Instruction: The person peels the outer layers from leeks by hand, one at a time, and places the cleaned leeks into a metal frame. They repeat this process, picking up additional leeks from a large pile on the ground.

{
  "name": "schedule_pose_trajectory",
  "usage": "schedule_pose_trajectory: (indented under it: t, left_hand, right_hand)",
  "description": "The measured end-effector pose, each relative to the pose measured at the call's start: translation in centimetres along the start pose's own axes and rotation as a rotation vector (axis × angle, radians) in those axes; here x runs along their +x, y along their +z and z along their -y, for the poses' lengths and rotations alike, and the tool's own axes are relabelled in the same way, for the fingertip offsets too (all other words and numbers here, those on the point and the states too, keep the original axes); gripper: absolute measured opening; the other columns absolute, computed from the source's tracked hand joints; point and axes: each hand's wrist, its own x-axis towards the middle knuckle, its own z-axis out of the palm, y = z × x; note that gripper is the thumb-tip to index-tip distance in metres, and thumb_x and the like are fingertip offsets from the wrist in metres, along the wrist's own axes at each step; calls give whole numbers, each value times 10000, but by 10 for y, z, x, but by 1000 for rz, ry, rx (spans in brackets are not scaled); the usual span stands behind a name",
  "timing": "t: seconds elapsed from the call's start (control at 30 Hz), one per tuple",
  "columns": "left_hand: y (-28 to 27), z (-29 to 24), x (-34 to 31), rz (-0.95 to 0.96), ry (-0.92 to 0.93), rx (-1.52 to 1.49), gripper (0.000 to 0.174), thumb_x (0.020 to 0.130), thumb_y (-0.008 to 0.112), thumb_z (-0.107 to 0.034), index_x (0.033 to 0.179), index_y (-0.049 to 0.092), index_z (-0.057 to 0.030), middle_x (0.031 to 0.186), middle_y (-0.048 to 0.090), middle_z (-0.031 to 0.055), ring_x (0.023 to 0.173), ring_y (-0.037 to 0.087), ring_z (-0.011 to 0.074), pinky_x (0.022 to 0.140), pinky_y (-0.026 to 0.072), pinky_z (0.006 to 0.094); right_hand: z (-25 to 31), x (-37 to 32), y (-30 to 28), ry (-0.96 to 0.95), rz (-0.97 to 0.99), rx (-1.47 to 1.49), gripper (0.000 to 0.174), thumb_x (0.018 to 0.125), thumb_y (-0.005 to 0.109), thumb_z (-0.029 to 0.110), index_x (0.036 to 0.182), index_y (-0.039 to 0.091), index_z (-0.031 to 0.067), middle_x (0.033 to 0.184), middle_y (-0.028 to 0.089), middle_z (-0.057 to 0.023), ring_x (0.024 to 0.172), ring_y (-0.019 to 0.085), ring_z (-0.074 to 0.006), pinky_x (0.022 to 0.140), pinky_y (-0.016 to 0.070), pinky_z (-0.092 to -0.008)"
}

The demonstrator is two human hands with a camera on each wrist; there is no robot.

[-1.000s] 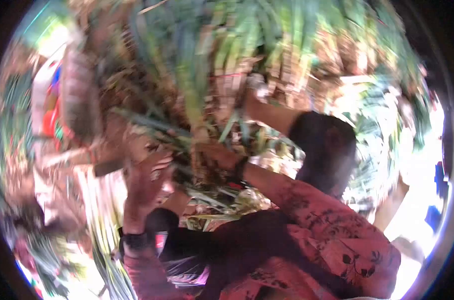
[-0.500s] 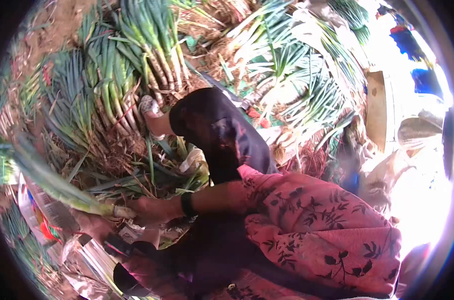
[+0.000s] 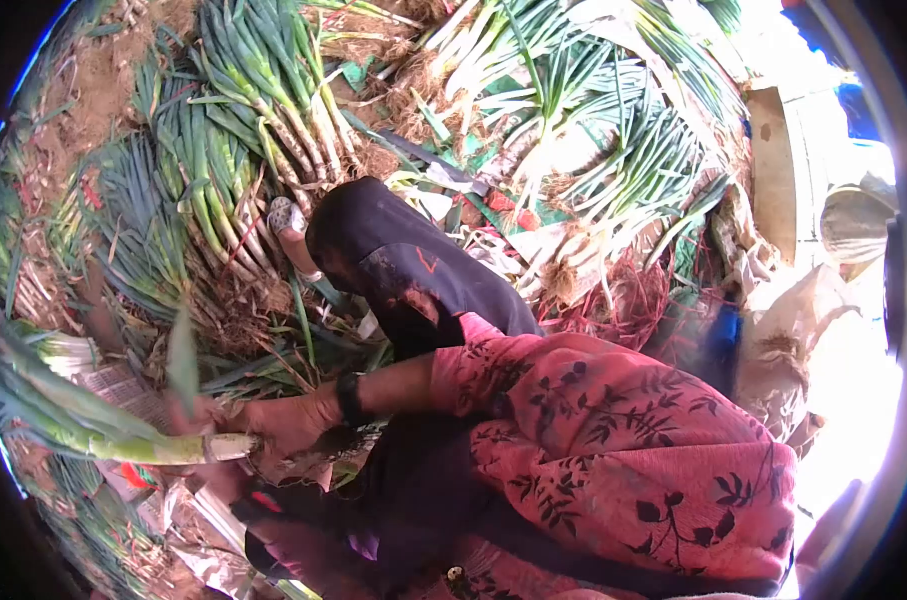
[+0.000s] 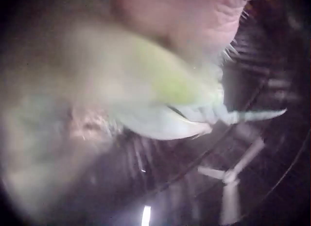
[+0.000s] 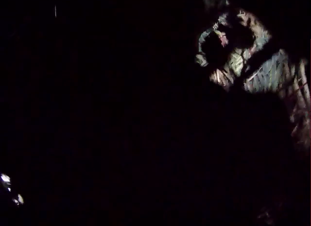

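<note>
floor: bare brown earth (image 3: 101, 62) | right: tan panel (image 3: 771, 180) | light: harsh white glare (image 3: 845, 430)

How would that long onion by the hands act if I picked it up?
The onion is probably stiff at its thick, straight white end. Its long green leaves curve, so they may flop. The white end looks smooth and round, so it could slip.

Head camera looks down on the leafy stalk (image 3: 128, 444) left-wrist camera nears.
</note>
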Motion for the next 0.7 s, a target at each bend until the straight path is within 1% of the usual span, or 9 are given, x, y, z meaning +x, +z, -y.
schedule_pose_trajectory:
  t: [0.13, 0.23, 0.27, 0.37, 0.47, 0.5, 0.53, 0.57, 0.7]
  left_hand:
    - [218, -35, -3, 269, 12, -40, 395, 940, 465, -286, 1252, 501, -47, 1185, 542, 102, 1025, 550, 216, 928, 448, 357]
    - [253, -52, 8, 161, 30, 97, 410, 938, 461, -310, 1254, 501, -52, 1143, 550, 91, 1002, 550, 208, 942, 434, 356]
    - [213, -69, -20, 119, 31, 132, 415, 938, 460, -318, 1255, 501, -54, 1129, 553, 87, 995, 549, 205, 946, 429, 355]
    - [213, -44, -27, -73, -334, -571, 282, 882, 578, -154, 1143, 537, -55, 1085, 581, 56, 957, 581, 195, 876, 460, 310]
    - [155, -1, -7, 54, 381, 563, 206, 877, 590, -157, 1052, 611, -51, 1079, 619, 103, 950, 601, 198, 822, 488, 349]
    - [138, -11, 1, -462, -102, 459, 269, 860, 621, -210, 1047, 613, -17, 1077, 628, 112, 886, 628, 202, 770, 513, 371]
    - [103, 5, 2, -521, 116, 203, 385, 894, 584, -300, 1106, 576, 21, 1066, 633, 116, 834, 649, 245, 712, 527, 397]
    - [165, -136, -10, -736, 26, -365, 528, 940, 499, -426, 1185, 525, 40, 1125, 610, 118, 970, 621, 268, 799, 508, 405]
    - [128, -164, -14, -459, 233, -674, 703, 896, 440, -615, 1330, 416, -63, 1259, 530, 113, 1129, 514, 263, 1010, 376, 423]
  right_hand:
    - [-13, -19, -3, 167, 108, 14, 354, 792, 646, 141, 1112, 568, 13, 948, 614, -158, 927, 590, -260, 834, 469, -381]
    - [-2, -21, -22, 487, 340, -67, 279, 836, 628, 108, 1088, 585, -3, 767, 632, -51, 735, 618, -169, 658, 499, -338]
    - [-36, -32, 2, 267, -23, 101, 390, 847, 602, 64, 1216, 494, 1, 754, 596, -2, 696, 589, -131, 601, 485, -310]
    - [21, -15, -13, 735, 243, 411, 500, 852, 582, 42, 1317, 399, 12, 795, 578, 11, 675, 563, -120, 588, 488, -317]
    - [9, -9, -11, 745, 201, 312, 505, 852, 579, 47, 1326, 407, 23, 794, 580, 3, 652, 558, -106, 566, 476, -294]
    - [0, -5, -14, 744, 218, 312, 505, 852, 579, 47, 1326, 407, 23, 794, 580, 3, 652, 558, -106, 566, 476, -294]
    - [-8, -6, -11, 482, 177, 44, 438, 841, 599, 68, 1253, 462, 13, 783, 577, -7, 613, 545, -96, 541, 458, -269]
    - [-15, -5, -11, 235, 126, -224, 374, 830, 620, 89, 1180, 517, 4, 771, 574, -16, 575, 531, -85, 516, 441, -245]
    - [20, 8, -6, 749, 260, 189, 366, 865, 630, 159, 1187, 531, 14, 750, 582, -1, 568, 518, -64, 490, 416, -231]
